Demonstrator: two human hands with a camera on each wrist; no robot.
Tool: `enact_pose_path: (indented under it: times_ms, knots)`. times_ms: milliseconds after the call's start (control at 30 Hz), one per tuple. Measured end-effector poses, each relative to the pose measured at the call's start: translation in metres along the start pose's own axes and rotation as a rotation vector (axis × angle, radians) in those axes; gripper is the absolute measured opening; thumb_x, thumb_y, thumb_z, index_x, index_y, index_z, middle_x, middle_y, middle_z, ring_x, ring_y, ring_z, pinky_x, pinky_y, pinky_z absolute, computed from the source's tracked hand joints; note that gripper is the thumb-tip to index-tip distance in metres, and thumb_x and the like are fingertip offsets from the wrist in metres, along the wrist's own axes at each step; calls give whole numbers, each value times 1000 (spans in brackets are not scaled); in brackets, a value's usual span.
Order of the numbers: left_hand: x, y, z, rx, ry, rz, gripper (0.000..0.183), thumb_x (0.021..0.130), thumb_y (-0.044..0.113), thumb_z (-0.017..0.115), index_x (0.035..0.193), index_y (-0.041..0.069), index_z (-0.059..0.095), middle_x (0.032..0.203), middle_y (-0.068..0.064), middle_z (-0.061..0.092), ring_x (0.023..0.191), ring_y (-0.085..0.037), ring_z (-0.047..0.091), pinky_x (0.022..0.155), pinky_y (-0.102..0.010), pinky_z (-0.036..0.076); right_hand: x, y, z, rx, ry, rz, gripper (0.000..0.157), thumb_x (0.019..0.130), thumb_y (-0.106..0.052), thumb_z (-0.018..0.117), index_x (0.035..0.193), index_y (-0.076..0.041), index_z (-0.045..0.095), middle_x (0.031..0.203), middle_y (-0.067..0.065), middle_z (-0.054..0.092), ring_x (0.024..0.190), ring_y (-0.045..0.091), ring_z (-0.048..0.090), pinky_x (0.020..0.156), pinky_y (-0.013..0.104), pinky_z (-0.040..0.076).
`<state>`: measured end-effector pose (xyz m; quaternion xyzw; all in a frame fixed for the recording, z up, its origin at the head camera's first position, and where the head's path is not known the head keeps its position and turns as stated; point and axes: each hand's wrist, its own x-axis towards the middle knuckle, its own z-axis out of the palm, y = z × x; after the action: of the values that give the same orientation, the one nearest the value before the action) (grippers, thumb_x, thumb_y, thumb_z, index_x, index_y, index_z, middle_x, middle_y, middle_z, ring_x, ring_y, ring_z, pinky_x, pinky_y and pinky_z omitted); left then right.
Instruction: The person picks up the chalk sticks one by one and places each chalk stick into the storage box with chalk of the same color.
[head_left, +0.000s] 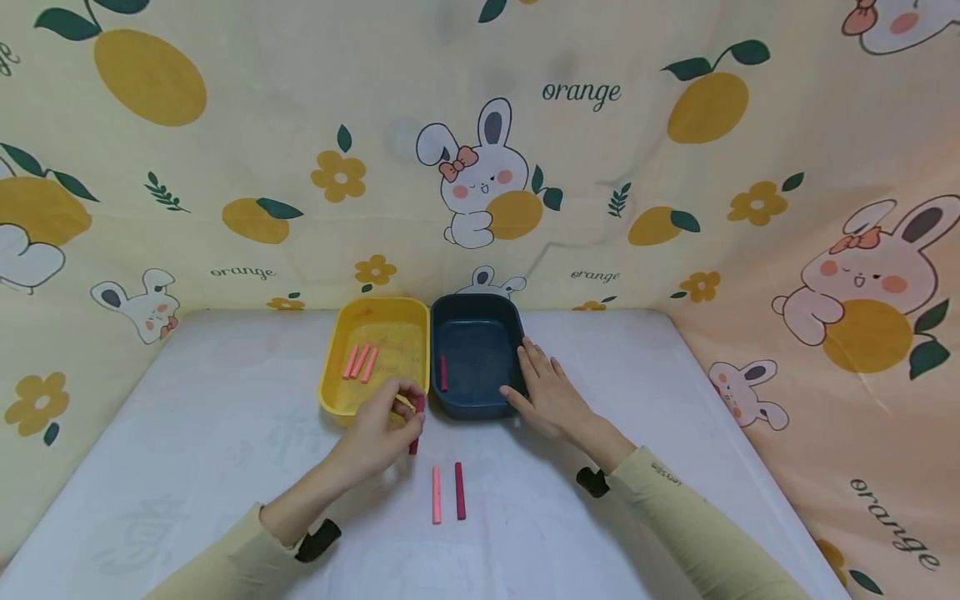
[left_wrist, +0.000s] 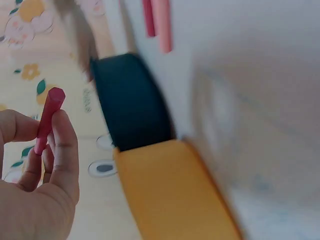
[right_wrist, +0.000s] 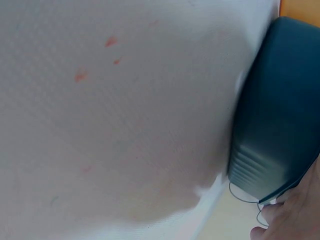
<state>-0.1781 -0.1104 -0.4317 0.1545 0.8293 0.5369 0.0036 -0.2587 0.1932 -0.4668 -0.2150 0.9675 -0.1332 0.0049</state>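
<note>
Between thumb and fingers my left hand [head_left: 378, 429] pinches a dark red crayon [left_wrist: 49, 117], near the front right corner of the yellow box [head_left: 390, 317]. The crayon's flat-sided end shows clearly in the left wrist view. My right hand [head_left: 551, 396] rests against the right side of the dark blue box [head_left: 476, 410], fingers extended and thumb at the rim. One dark red crayon [head_left: 443, 373] lies inside the blue box. Three pink crayons [head_left: 360, 362] lie in the yellow box. In front of the boxes, a pink crayon [head_left: 437, 496] and a dark red crayon [head_left: 461, 492] lie side by side.
The two boxes stand side by side at the back of a table with a white cover [head_left: 247, 433]. A patterned cloth [head_left: 600, 150] with rabbits and oranges hangs behind. Small reddish marks [right_wrist: 111, 41] spot the cover in the right wrist view.
</note>
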Motion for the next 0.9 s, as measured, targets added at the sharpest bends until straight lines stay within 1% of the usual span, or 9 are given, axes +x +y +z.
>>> enact_pose_path:
  times_ms: [100,267,300,400,467,533,700,800,900]
  knots:
    - [10,4,-3,-16,43,20,30,97,0,66,124,1,55,117,-13,61,95,-24,61,73,-23,56,0,0,0,0,-4,0,85,108,-56,40,163,3,13,174,16,3,159,36,11,126,57,13]
    - [32,11,-5,-41,108,2,30,100,6,66,128,3,53,121,-12,59,99,-27,62,72,-24,57,0,0,-1,4,-8,2,85,108,-56,40,164,2,12,174,16,2,159,35,10,126,57,13]
    - [36,12,-5,-53,115,-5,30,101,7,65,128,3,53,122,-13,59,99,-27,63,73,-25,58,0,0,-1,4,-5,0,85,108,-55,41,163,3,13,174,17,3,159,36,11,126,57,13]
    - [49,16,-5,-111,133,-39,29,103,9,64,129,4,52,123,-14,58,98,-28,65,77,-34,62,0,0,-1,5,4,-7,85,108,-54,42,163,4,14,173,18,4,159,38,13,125,58,15]
    - [57,18,-5,-138,138,-63,30,104,12,64,130,5,52,123,-13,58,98,-28,66,81,-41,62,0,0,-1,5,8,-10,85,108,-54,42,163,4,14,173,19,5,158,39,14,125,59,15]
    - [66,19,-4,-154,143,-78,30,104,14,64,130,6,52,123,-12,59,97,-27,67,83,-44,62,0,0,-1,8,7,-9,85,108,-54,43,163,4,14,173,18,5,158,38,14,125,58,15]
    - [86,18,-2,-158,148,-93,29,102,12,66,129,7,55,123,-12,60,96,-27,69,82,-37,62,0,0,-1,7,-2,3,85,108,-56,41,163,3,13,173,17,4,159,36,11,126,56,13]
    - [95,16,1,-132,141,-110,29,102,12,67,128,7,56,124,-12,60,95,-26,70,81,-34,61,0,1,-1,5,-7,6,85,108,-57,40,164,2,12,174,16,3,159,35,10,126,56,13]
    - [103,12,3,-93,124,-125,28,102,11,67,128,8,58,123,-12,60,93,-27,71,81,-35,61,0,1,0,-1,-12,9,85,108,-57,38,164,2,12,174,15,2,160,34,9,126,56,12]
